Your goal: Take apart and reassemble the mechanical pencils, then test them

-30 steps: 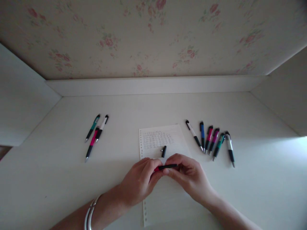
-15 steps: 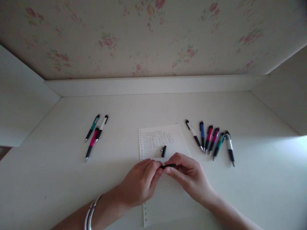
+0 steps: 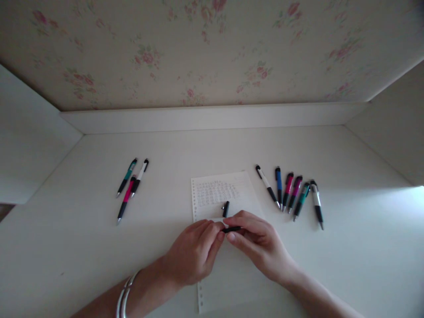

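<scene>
My left hand (image 3: 197, 251) is closed, thumb and index finger pinching a short, slim black pen part (image 3: 232, 229). Curled round the other end of that part is my right hand (image 3: 256, 240), its index finger above and its thumb below. The pen part lies nearly level between both hands, and its left end is hidden by my left fingers. Just beyond the fingertips, a black pen cap (image 3: 226, 209) with a small shiny clip rests on a sheet of lined paper (image 3: 232, 269). Handwriting fills the sheet's upper portion.
On the right, several pens lie in a loose row, among them a white pen (image 3: 266, 183), a blue pen (image 3: 278, 185) and a teal pen (image 3: 301, 201). Three more, including a pink pen (image 3: 126, 198), are on the left. White panels (image 3: 212, 118) border the desk.
My right index finger has slid left along the top of the black pen part, and the gap between it and the thumb has widened. My left hand stays nearly still.
</scene>
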The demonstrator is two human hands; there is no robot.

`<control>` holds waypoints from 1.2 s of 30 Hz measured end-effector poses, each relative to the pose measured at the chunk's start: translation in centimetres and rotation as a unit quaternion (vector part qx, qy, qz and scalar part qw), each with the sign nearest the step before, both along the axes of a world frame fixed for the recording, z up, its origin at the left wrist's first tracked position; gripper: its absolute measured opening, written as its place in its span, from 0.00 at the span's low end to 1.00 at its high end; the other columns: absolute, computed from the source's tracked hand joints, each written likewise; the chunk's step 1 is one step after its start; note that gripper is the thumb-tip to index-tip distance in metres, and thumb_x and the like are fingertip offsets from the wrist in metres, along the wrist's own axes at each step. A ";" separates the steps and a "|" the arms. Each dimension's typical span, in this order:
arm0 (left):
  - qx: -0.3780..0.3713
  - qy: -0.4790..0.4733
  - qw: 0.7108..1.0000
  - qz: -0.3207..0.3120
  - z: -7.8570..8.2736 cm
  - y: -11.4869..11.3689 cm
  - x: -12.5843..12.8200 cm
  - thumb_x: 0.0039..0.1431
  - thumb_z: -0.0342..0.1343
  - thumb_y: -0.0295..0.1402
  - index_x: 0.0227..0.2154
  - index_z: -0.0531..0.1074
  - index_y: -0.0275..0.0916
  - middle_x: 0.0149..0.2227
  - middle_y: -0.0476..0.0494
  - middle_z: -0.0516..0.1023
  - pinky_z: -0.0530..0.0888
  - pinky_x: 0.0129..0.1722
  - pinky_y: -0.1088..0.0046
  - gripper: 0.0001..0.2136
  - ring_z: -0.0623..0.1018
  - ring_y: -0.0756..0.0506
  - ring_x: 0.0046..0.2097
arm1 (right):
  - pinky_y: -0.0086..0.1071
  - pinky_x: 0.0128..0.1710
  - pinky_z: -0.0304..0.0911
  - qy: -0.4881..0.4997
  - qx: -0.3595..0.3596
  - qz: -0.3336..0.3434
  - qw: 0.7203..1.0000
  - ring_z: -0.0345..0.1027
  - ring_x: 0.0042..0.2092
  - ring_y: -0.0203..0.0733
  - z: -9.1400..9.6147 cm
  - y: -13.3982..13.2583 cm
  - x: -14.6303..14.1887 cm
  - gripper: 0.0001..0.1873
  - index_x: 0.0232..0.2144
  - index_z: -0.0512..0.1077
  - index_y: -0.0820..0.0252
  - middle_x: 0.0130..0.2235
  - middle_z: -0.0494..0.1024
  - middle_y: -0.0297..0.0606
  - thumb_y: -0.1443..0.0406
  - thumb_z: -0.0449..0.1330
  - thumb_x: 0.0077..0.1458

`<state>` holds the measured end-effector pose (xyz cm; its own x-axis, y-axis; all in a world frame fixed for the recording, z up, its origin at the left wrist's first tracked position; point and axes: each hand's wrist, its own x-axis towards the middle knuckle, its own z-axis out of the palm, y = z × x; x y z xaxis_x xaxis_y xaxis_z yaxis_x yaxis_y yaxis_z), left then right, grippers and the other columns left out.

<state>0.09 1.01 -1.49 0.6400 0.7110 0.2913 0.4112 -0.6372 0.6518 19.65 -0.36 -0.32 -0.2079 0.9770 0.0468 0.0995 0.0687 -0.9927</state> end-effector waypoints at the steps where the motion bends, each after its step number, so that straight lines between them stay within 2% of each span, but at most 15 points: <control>1: 0.002 -0.002 1.000 0.001 0.0 0.0 0.1 0.73 0.43 0.28 0.44 0.66 0.38 0.37 0.40 0.79 0.79 0.41 0.63 0.06 0.81 0.42 0.39 | 0.31 0.33 0.67 0.000 0.007 0.002 1.000 0.74 0.35 0.40 0.0 0.0 0.0 0.09 0.40 0.81 0.55 0.35 0.80 0.39 0.59 0.65 0.61; 5: 0.018 0.000 1.000 0.025 -0.1 -0.1 0.2 0.73 0.47 0.34 0.45 0.65 0.38 0.34 0.42 0.79 0.80 0.36 0.65 0.06 0.80 0.42 0.34 | 0.31 0.29 0.65 -0.029 -0.005 -0.011 1.000 0.72 0.30 0.39 -0.2 0.0 0.0 0.11 0.33 0.81 0.58 0.29 0.79 0.38 0.56 0.67 0.59; 8: 0.021 0.005 1.000 0.020 -0.1 -0.1 0.2 0.74 0.44 0.33 0.41 0.66 0.39 0.32 0.43 0.79 0.80 0.35 0.65 0.07 0.81 0.43 0.33 | 0.31 0.28 0.64 -0.044 -0.014 -0.019 0.999 0.71 0.29 0.39 -0.2 0.0 -0.1 0.14 0.30 0.81 0.59 0.27 0.78 0.37 0.54 0.68 0.57; 11: 0.028 0.008 1.000 0.005 -0.2 0.0 0.1 0.74 0.41 0.30 0.39 0.66 0.39 0.33 0.42 0.79 0.80 0.37 0.63 0.10 0.81 0.42 0.35 | 0.31 0.30 0.66 -0.022 -0.017 -0.017 0.999 0.72 0.32 0.40 -0.2 0.0 0.0 0.14 0.35 0.81 0.58 0.32 0.79 0.38 0.54 0.69 0.56; 14: 0.022 0.000 1.000 0.015 -0.2 0.0 0.0 0.73 0.41 0.28 0.39 0.67 0.39 0.33 0.42 0.79 0.80 0.38 0.65 0.10 0.81 0.43 0.35 | 0.31 0.31 0.67 -0.005 -0.015 -0.005 1.000 0.73 0.34 0.40 0.0 0.0 0.0 0.13 0.40 0.81 0.57 0.35 0.80 0.40 0.55 0.66 0.59; 19: 0.009 -0.012 1.000 0.026 -0.1 -0.2 0.1 0.72 0.48 0.33 0.47 0.65 0.37 0.35 0.42 0.80 0.79 0.35 0.68 0.07 0.81 0.44 0.34 | 0.32 0.30 0.67 -0.019 -0.036 -0.017 0.999 0.73 0.31 0.40 0.1 0.1 0.0 0.15 0.30 0.79 0.60 0.29 0.79 0.39 0.54 0.66 0.58; 21: 0.008 -0.010 0.999 0.029 -0.1 -0.2 0.1 0.73 0.49 0.34 0.46 0.65 0.37 0.33 0.44 0.79 0.79 0.34 0.69 0.06 0.81 0.44 0.33 | 0.32 0.29 0.66 -0.031 -0.051 -0.021 0.998 0.72 0.30 0.40 0.0 0.0 0.0 0.16 0.28 0.78 0.60 0.28 0.78 0.38 0.53 0.66 0.58; 27: -0.003 0.003 1.000 0.012 0.0 0.1 0.0 0.73 0.42 0.28 0.36 0.66 0.39 0.31 0.44 0.78 0.78 0.36 0.67 0.10 0.80 0.43 0.33 | 0.32 0.32 0.68 -0.019 -0.025 0.001 1.000 0.74 0.35 0.41 0.1 0.0 0.1 0.13 0.42 0.80 0.56 0.36 0.79 0.40 0.55 0.65 0.60; 30: -0.007 0.000 1.000 0.009 0.0 0.0 0.0 0.73 0.44 0.29 0.40 0.66 0.38 0.33 0.43 0.78 0.78 0.37 0.67 0.07 0.80 0.44 0.35 | 0.32 0.34 0.68 -0.016 -0.005 0.005 1.000 0.74 0.36 0.41 0.0 0.1 0.1 0.11 0.38 0.82 0.57 0.34 0.79 0.40 0.57 0.64 0.62; 33: 0.001 -0.005 1.000 0.019 0.0 -0.2 0.1 0.73 0.48 0.34 0.45 0.65 0.38 0.33 0.43 0.79 0.78 0.35 0.69 0.05 0.81 0.44 0.34 | 0.31 0.30 0.66 -0.030 -0.006 -0.014 0.999 0.72 0.31 0.39 -0.2 0.1 0.0 0.13 0.32 0.81 0.59 0.29 0.78 0.38 0.55 0.66 0.59; 36: 0.005 -0.001 1.000 0.019 0.0 -0.1 0.1 0.74 0.44 0.34 0.39 0.65 0.39 0.30 0.45 0.77 0.77 0.33 0.69 0.07 0.79 0.45 0.31 | 0.31 0.29 0.65 -0.030 -0.007 -0.018 0.999 0.71 0.31 0.39 -0.2 0.1 0.0 0.14 0.32 0.81 0.59 0.29 0.77 0.38 0.53 0.68 0.56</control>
